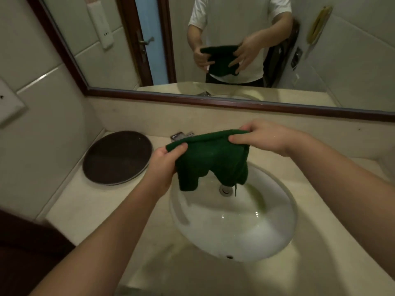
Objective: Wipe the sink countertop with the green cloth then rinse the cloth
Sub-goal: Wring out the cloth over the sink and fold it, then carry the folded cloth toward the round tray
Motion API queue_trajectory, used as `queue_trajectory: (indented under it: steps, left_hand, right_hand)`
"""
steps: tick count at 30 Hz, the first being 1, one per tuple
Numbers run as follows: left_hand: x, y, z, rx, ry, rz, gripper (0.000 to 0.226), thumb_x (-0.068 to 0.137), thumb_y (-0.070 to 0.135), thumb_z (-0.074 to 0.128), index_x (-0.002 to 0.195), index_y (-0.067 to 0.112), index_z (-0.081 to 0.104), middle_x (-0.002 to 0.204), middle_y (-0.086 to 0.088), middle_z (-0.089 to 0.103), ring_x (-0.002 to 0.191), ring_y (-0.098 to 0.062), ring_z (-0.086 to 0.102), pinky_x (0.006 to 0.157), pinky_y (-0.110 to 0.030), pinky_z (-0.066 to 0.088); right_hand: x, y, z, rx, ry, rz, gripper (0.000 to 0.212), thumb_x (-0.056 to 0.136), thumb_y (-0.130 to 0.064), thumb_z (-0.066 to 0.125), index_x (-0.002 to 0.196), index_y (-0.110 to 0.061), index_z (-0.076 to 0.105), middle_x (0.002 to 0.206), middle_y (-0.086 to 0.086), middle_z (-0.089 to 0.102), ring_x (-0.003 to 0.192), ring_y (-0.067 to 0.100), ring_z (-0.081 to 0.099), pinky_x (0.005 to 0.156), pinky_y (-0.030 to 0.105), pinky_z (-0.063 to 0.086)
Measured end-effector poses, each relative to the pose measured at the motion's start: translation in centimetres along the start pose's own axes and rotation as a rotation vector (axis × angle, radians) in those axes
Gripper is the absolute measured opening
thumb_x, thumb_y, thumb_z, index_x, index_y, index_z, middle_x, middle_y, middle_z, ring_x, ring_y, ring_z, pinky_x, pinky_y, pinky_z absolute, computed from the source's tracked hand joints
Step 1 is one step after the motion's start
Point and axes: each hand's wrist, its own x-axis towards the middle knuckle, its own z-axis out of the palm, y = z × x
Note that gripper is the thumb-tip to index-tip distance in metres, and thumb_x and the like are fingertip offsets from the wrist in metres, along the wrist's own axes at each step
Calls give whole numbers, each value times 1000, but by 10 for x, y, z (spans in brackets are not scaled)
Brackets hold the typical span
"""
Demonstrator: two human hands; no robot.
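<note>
The green cloth (pixel 211 159) hangs in the air over the white sink basin (pixel 267 236), above its drain (pixel 225 190). My left hand (pixel 164 165) pinches the cloth's left top corner. My right hand (pixel 271 137) grips the right top edge. The cloth droops in folds between them, and a loose thread dangles near the drain. The chrome faucet (pixel 181 136) is mostly hidden behind the cloth. The beige countertop (pixel 111 201) surrounds the basin.
A round dark tray (pixel 117 158) lies on the countertop at the back left. A framed mirror (pixel 213 39) runs along the wall behind the sink and reflects the person holding the cloth. Tiled wall closes the left side.
</note>
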Motion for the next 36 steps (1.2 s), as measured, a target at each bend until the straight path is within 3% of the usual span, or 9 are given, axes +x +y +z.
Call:
queue_trajectory:
  steps: [4, 8, 13, 17, 22, 26, 28, 33, 36]
  left_hand:
    - [-9, -2, -11, -38, 36, -71, 35, 97, 34, 52, 124, 13, 60, 118, -8, 70, 109, -26, 66, 83, -41, 56]
    - [-24, -8, -10, 226, 234, 29, 24, 98, 36, 50, 100, 20, 67, 100, -3, 71, 99, -22, 67, 87, -41, 54]
    - [-49, -33, -3, 461, 357, 95, 25, 94, 39, 50, 85, 23, 67, 82, -2, 71, 83, -19, 69, 81, -46, 58]
    - [-60, -40, -7, 539, 378, 94, 25, 97, 37, 47, 81, 25, 62, 81, 1, 69, 81, -16, 67, 76, -37, 55]
    - [-60, -40, -40, 581, 185, 82, 17, 91, 43, 58, 100, 29, 60, 90, 12, 67, 82, 0, 62, 65, -18, 43]
    - [-37, -32, -96, 349, 187, 73, 26, 88, 32, 66, 112, 24, 65, 102, 3, 72, 96, -13, 69, 89, -39, 55]
    - [-18, -25, -129, 262, 232, 24, 20, 93, 30, 59, 111, 24, 66, 106, -1, 72, 100, -20, 68, 96, -47, 52]
    - [34, 3, -194, -38, 191, -223, 15, 97, 32, 50, 96, 31, 65, 115, -5, 66, 108, -26, 62, 99, -49, 49]
    - [61, 15, -205, -151, 167, -284, 16, 96, 32, 50, 100, 26, 65, 109, -8, 67, 99, -28, 65, 86, -46, 55]
  right_hand:
    - [0, 7, 31, 436, -10, 75, 36, 93, -40, 58, 112, -10, 64, 107, 11, 73, 95, 23, 71, 88, 39, 57]
    - [1, 4, 65, 422, 69, 154, 29, 93, -39, 58, 100, -11, 64, 104, 19, 71, 94, 35, 70, 86, 54, 56]
    - [-2, -17, 114, 504, 64, 162, 32, 95, -35, 56, 86, -5, 63, 84, 14, 66, 66, 21, 66, 41, 20, 51]
    - [-2, -43, 155, 730, -79, 214, 41, 93, -45, 51, 110, -9, 61, 111, 14, 68, 97, 31, 68, 78, 42, 61]
    - [11, -87, 165, 1067, -378, 340, 64, 95, -58, 42, 130, -4, 42, 112, 12, 59, 88, 19, 58, 86, 39, 53]
    - [39, -117, 168, 940, -618, 279, 85, 92, -67, 31, 138, 4, 38, 150, 22, 39, 127, 24, 47, 114, 42, 34]
    - [56, -131, 174, 768, -586, 234, 81, 92, -65, 36, 144, -3, 41, 145, 19, 47, 129, 32, 51, 111, 42, 38]
    - [104, -146, 205, 373, -16, 68, 36, 89, -43, 63, 119, -23, 59, 114, -4, 65, 101, 13, 63, 100, 37, 48]
    - [124, -131, 239, 463, -179, 127, 28, 90, -32, 64, 115, -21, 60, 112, 2, 67, 105, 22, 65, 101, 42, 49]
